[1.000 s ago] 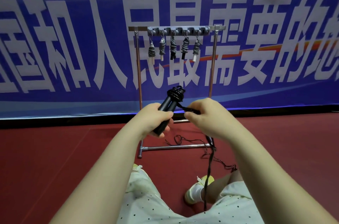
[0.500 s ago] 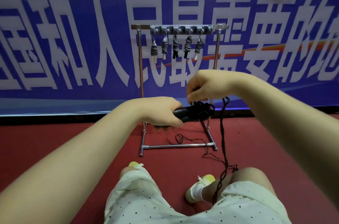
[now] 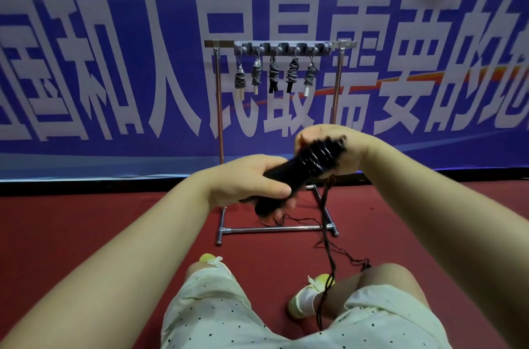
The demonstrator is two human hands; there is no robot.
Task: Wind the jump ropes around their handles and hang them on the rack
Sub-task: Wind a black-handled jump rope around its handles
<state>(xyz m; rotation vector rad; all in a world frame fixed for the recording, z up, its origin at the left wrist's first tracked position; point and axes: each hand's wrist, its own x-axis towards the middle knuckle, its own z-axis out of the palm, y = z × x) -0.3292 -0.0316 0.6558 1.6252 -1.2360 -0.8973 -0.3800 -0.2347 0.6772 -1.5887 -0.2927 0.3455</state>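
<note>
My left hand (image 3: 252,179) grips the lower end of the black jump rope handles (image 3: 289,174), held slanted up to the right. Several turns of black rope (image 3: 322,152) are wound around the upper end. My right hand (image 3: 332,145) is closed around that wound part and the rope. The loose rope (image 3: 326,222) hangs from there down to the red floor and between my legs. The metal rack (image 3: 219,119) stands behind my hands. Several wound jump ropes (image 3: 274,72) hang from its top bar.
A blue banner (image 3: 114,62) with large white characters covers the wall behind the rack. The floor is a red mat (image 3: 86,222). My knees in dotted shorts (image 3: 211,305) and a yellow-white shoe (image 3: 307,295) are below my hands.
My right hand has come back down from above the handles and now closes on the wound end. The handles have tilted upward to the right. More turns of rope lie on the handles.
</note>
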